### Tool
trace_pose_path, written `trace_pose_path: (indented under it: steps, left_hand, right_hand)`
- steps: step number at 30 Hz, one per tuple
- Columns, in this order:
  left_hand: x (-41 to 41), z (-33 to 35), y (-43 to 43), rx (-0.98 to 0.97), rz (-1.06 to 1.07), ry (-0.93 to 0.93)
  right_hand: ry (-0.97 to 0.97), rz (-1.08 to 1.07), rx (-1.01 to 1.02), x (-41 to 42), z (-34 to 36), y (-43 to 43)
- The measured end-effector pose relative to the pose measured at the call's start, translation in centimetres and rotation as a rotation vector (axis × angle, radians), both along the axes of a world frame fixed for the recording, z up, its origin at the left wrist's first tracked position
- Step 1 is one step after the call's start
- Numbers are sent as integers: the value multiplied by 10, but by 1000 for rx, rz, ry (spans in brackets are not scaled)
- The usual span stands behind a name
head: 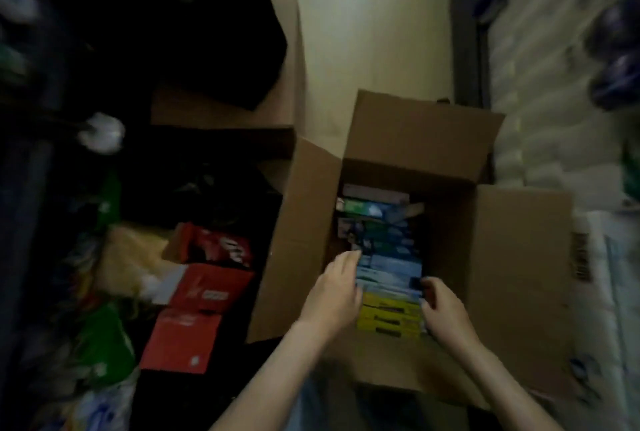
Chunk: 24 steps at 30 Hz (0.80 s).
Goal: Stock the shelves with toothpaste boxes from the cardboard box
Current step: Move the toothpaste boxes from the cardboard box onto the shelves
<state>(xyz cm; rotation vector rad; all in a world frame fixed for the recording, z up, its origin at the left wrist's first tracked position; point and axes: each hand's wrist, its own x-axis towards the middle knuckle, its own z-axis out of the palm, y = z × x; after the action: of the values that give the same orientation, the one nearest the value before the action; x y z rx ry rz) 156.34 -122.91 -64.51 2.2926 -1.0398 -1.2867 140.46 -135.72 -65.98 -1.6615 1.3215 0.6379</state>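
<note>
Left hand (337, 292) lies against the left ends of the blue boxes (388, 268), fingers near straight and pressing inward. Right hand (445, 306) is on the opposite ends with its fingers curled round them. Blur hides how many boxes it has. We read this as a two-handed squeeze on a bundle, not lifted yet.

The relation that matters: the boxes lie flat with their long axis left-right across us, so each hand has one end. Neither hand is nearer — the bundle sits dead between them, just ahead of the wrists.

The row runs away from us: yellow boxes (389, 316) nearest, blue in the middle, green boxes (374, 209) farthest. It sits toward the left wall of the carton (304, 240), and the right hand works in the dark gap on the other side. The flaps are folded out and nothing overhangs the row.

We'd lift straight up, keeping pressure along the long axis — if it goes slack, the middle boxes likely drop out.

Shelves (554, 67) with pale packs are on the right, heavily blurred, and more dark shelving is on the left. We cannot tell which is the target. Red packs (211, 292) lie left of the carton.
</note>
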Motion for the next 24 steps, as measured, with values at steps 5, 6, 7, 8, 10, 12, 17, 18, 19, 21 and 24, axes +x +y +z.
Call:
trace_pose_path:
  steps: [5,6,7,8,10,12,17,18,19,21,24]
  left_hand:
    - [-57,-132,-39,238,38,109]
    - [-65,-152,-42,273,13,95]
    - [-70,-170,-45,303,-20,76]
    - [-72,-185,-47,330,-50,63]
    - [-72,-214,-48,386,-87,44]
    - [-67,-238,-47,425,-110,15]
    - [-57,-268,-40,415,-106,-31]
    - [-56,-269,-39,409,-97,-28]
    - [-57,-266,-39,404,-86,-27]
    - [-59,-254,-39,397,-69,-26]
    - [-58,-219,-43,349,-76,-23]
  right_hand:
    - [111,44,59,-31,-141,-13]
    - [112,59,46,-29,-165,-15]
    - [116,86,23,-25,-187,-19]
    - [130,120,-7,-20,-209,-23]
    - [163,215,-65,-11,-248,-34]
    - [234,344,-103,-9,-284,-42]
    - [407,808,-216,-11,-328,-42]
    - [412,883,-265,-9,-327,-45]
    - [415,968,-307,-5,-322,-48]
    - [399,1089,-356,-1,-311,-52]
    - [327,950,-297,1,-277,-52]
